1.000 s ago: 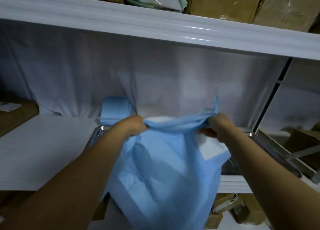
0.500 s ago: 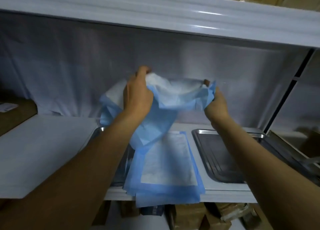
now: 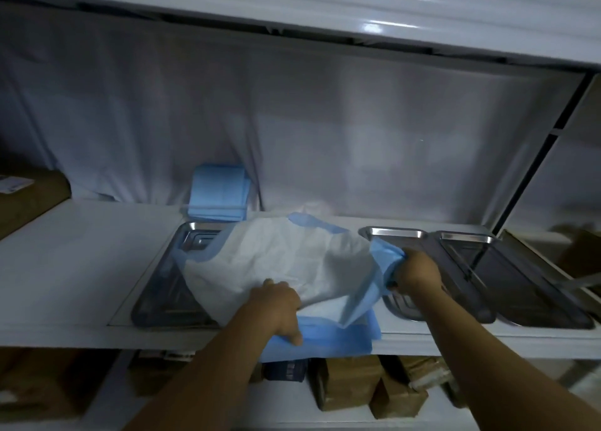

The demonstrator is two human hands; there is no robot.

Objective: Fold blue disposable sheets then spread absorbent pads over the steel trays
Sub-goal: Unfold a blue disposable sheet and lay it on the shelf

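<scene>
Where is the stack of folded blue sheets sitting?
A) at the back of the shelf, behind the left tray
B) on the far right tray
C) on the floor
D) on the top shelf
A: the folded blue stack stands against the white drape behind the left steel tray.

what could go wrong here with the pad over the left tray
The pad lies crooked and rumpled over the left tray, so it may not cover it evenly. Its blue front edge hangs over the shelf edge under the left hand, so it might slide off. The right hand bunches one corner, which could crease or tear.
</scene>
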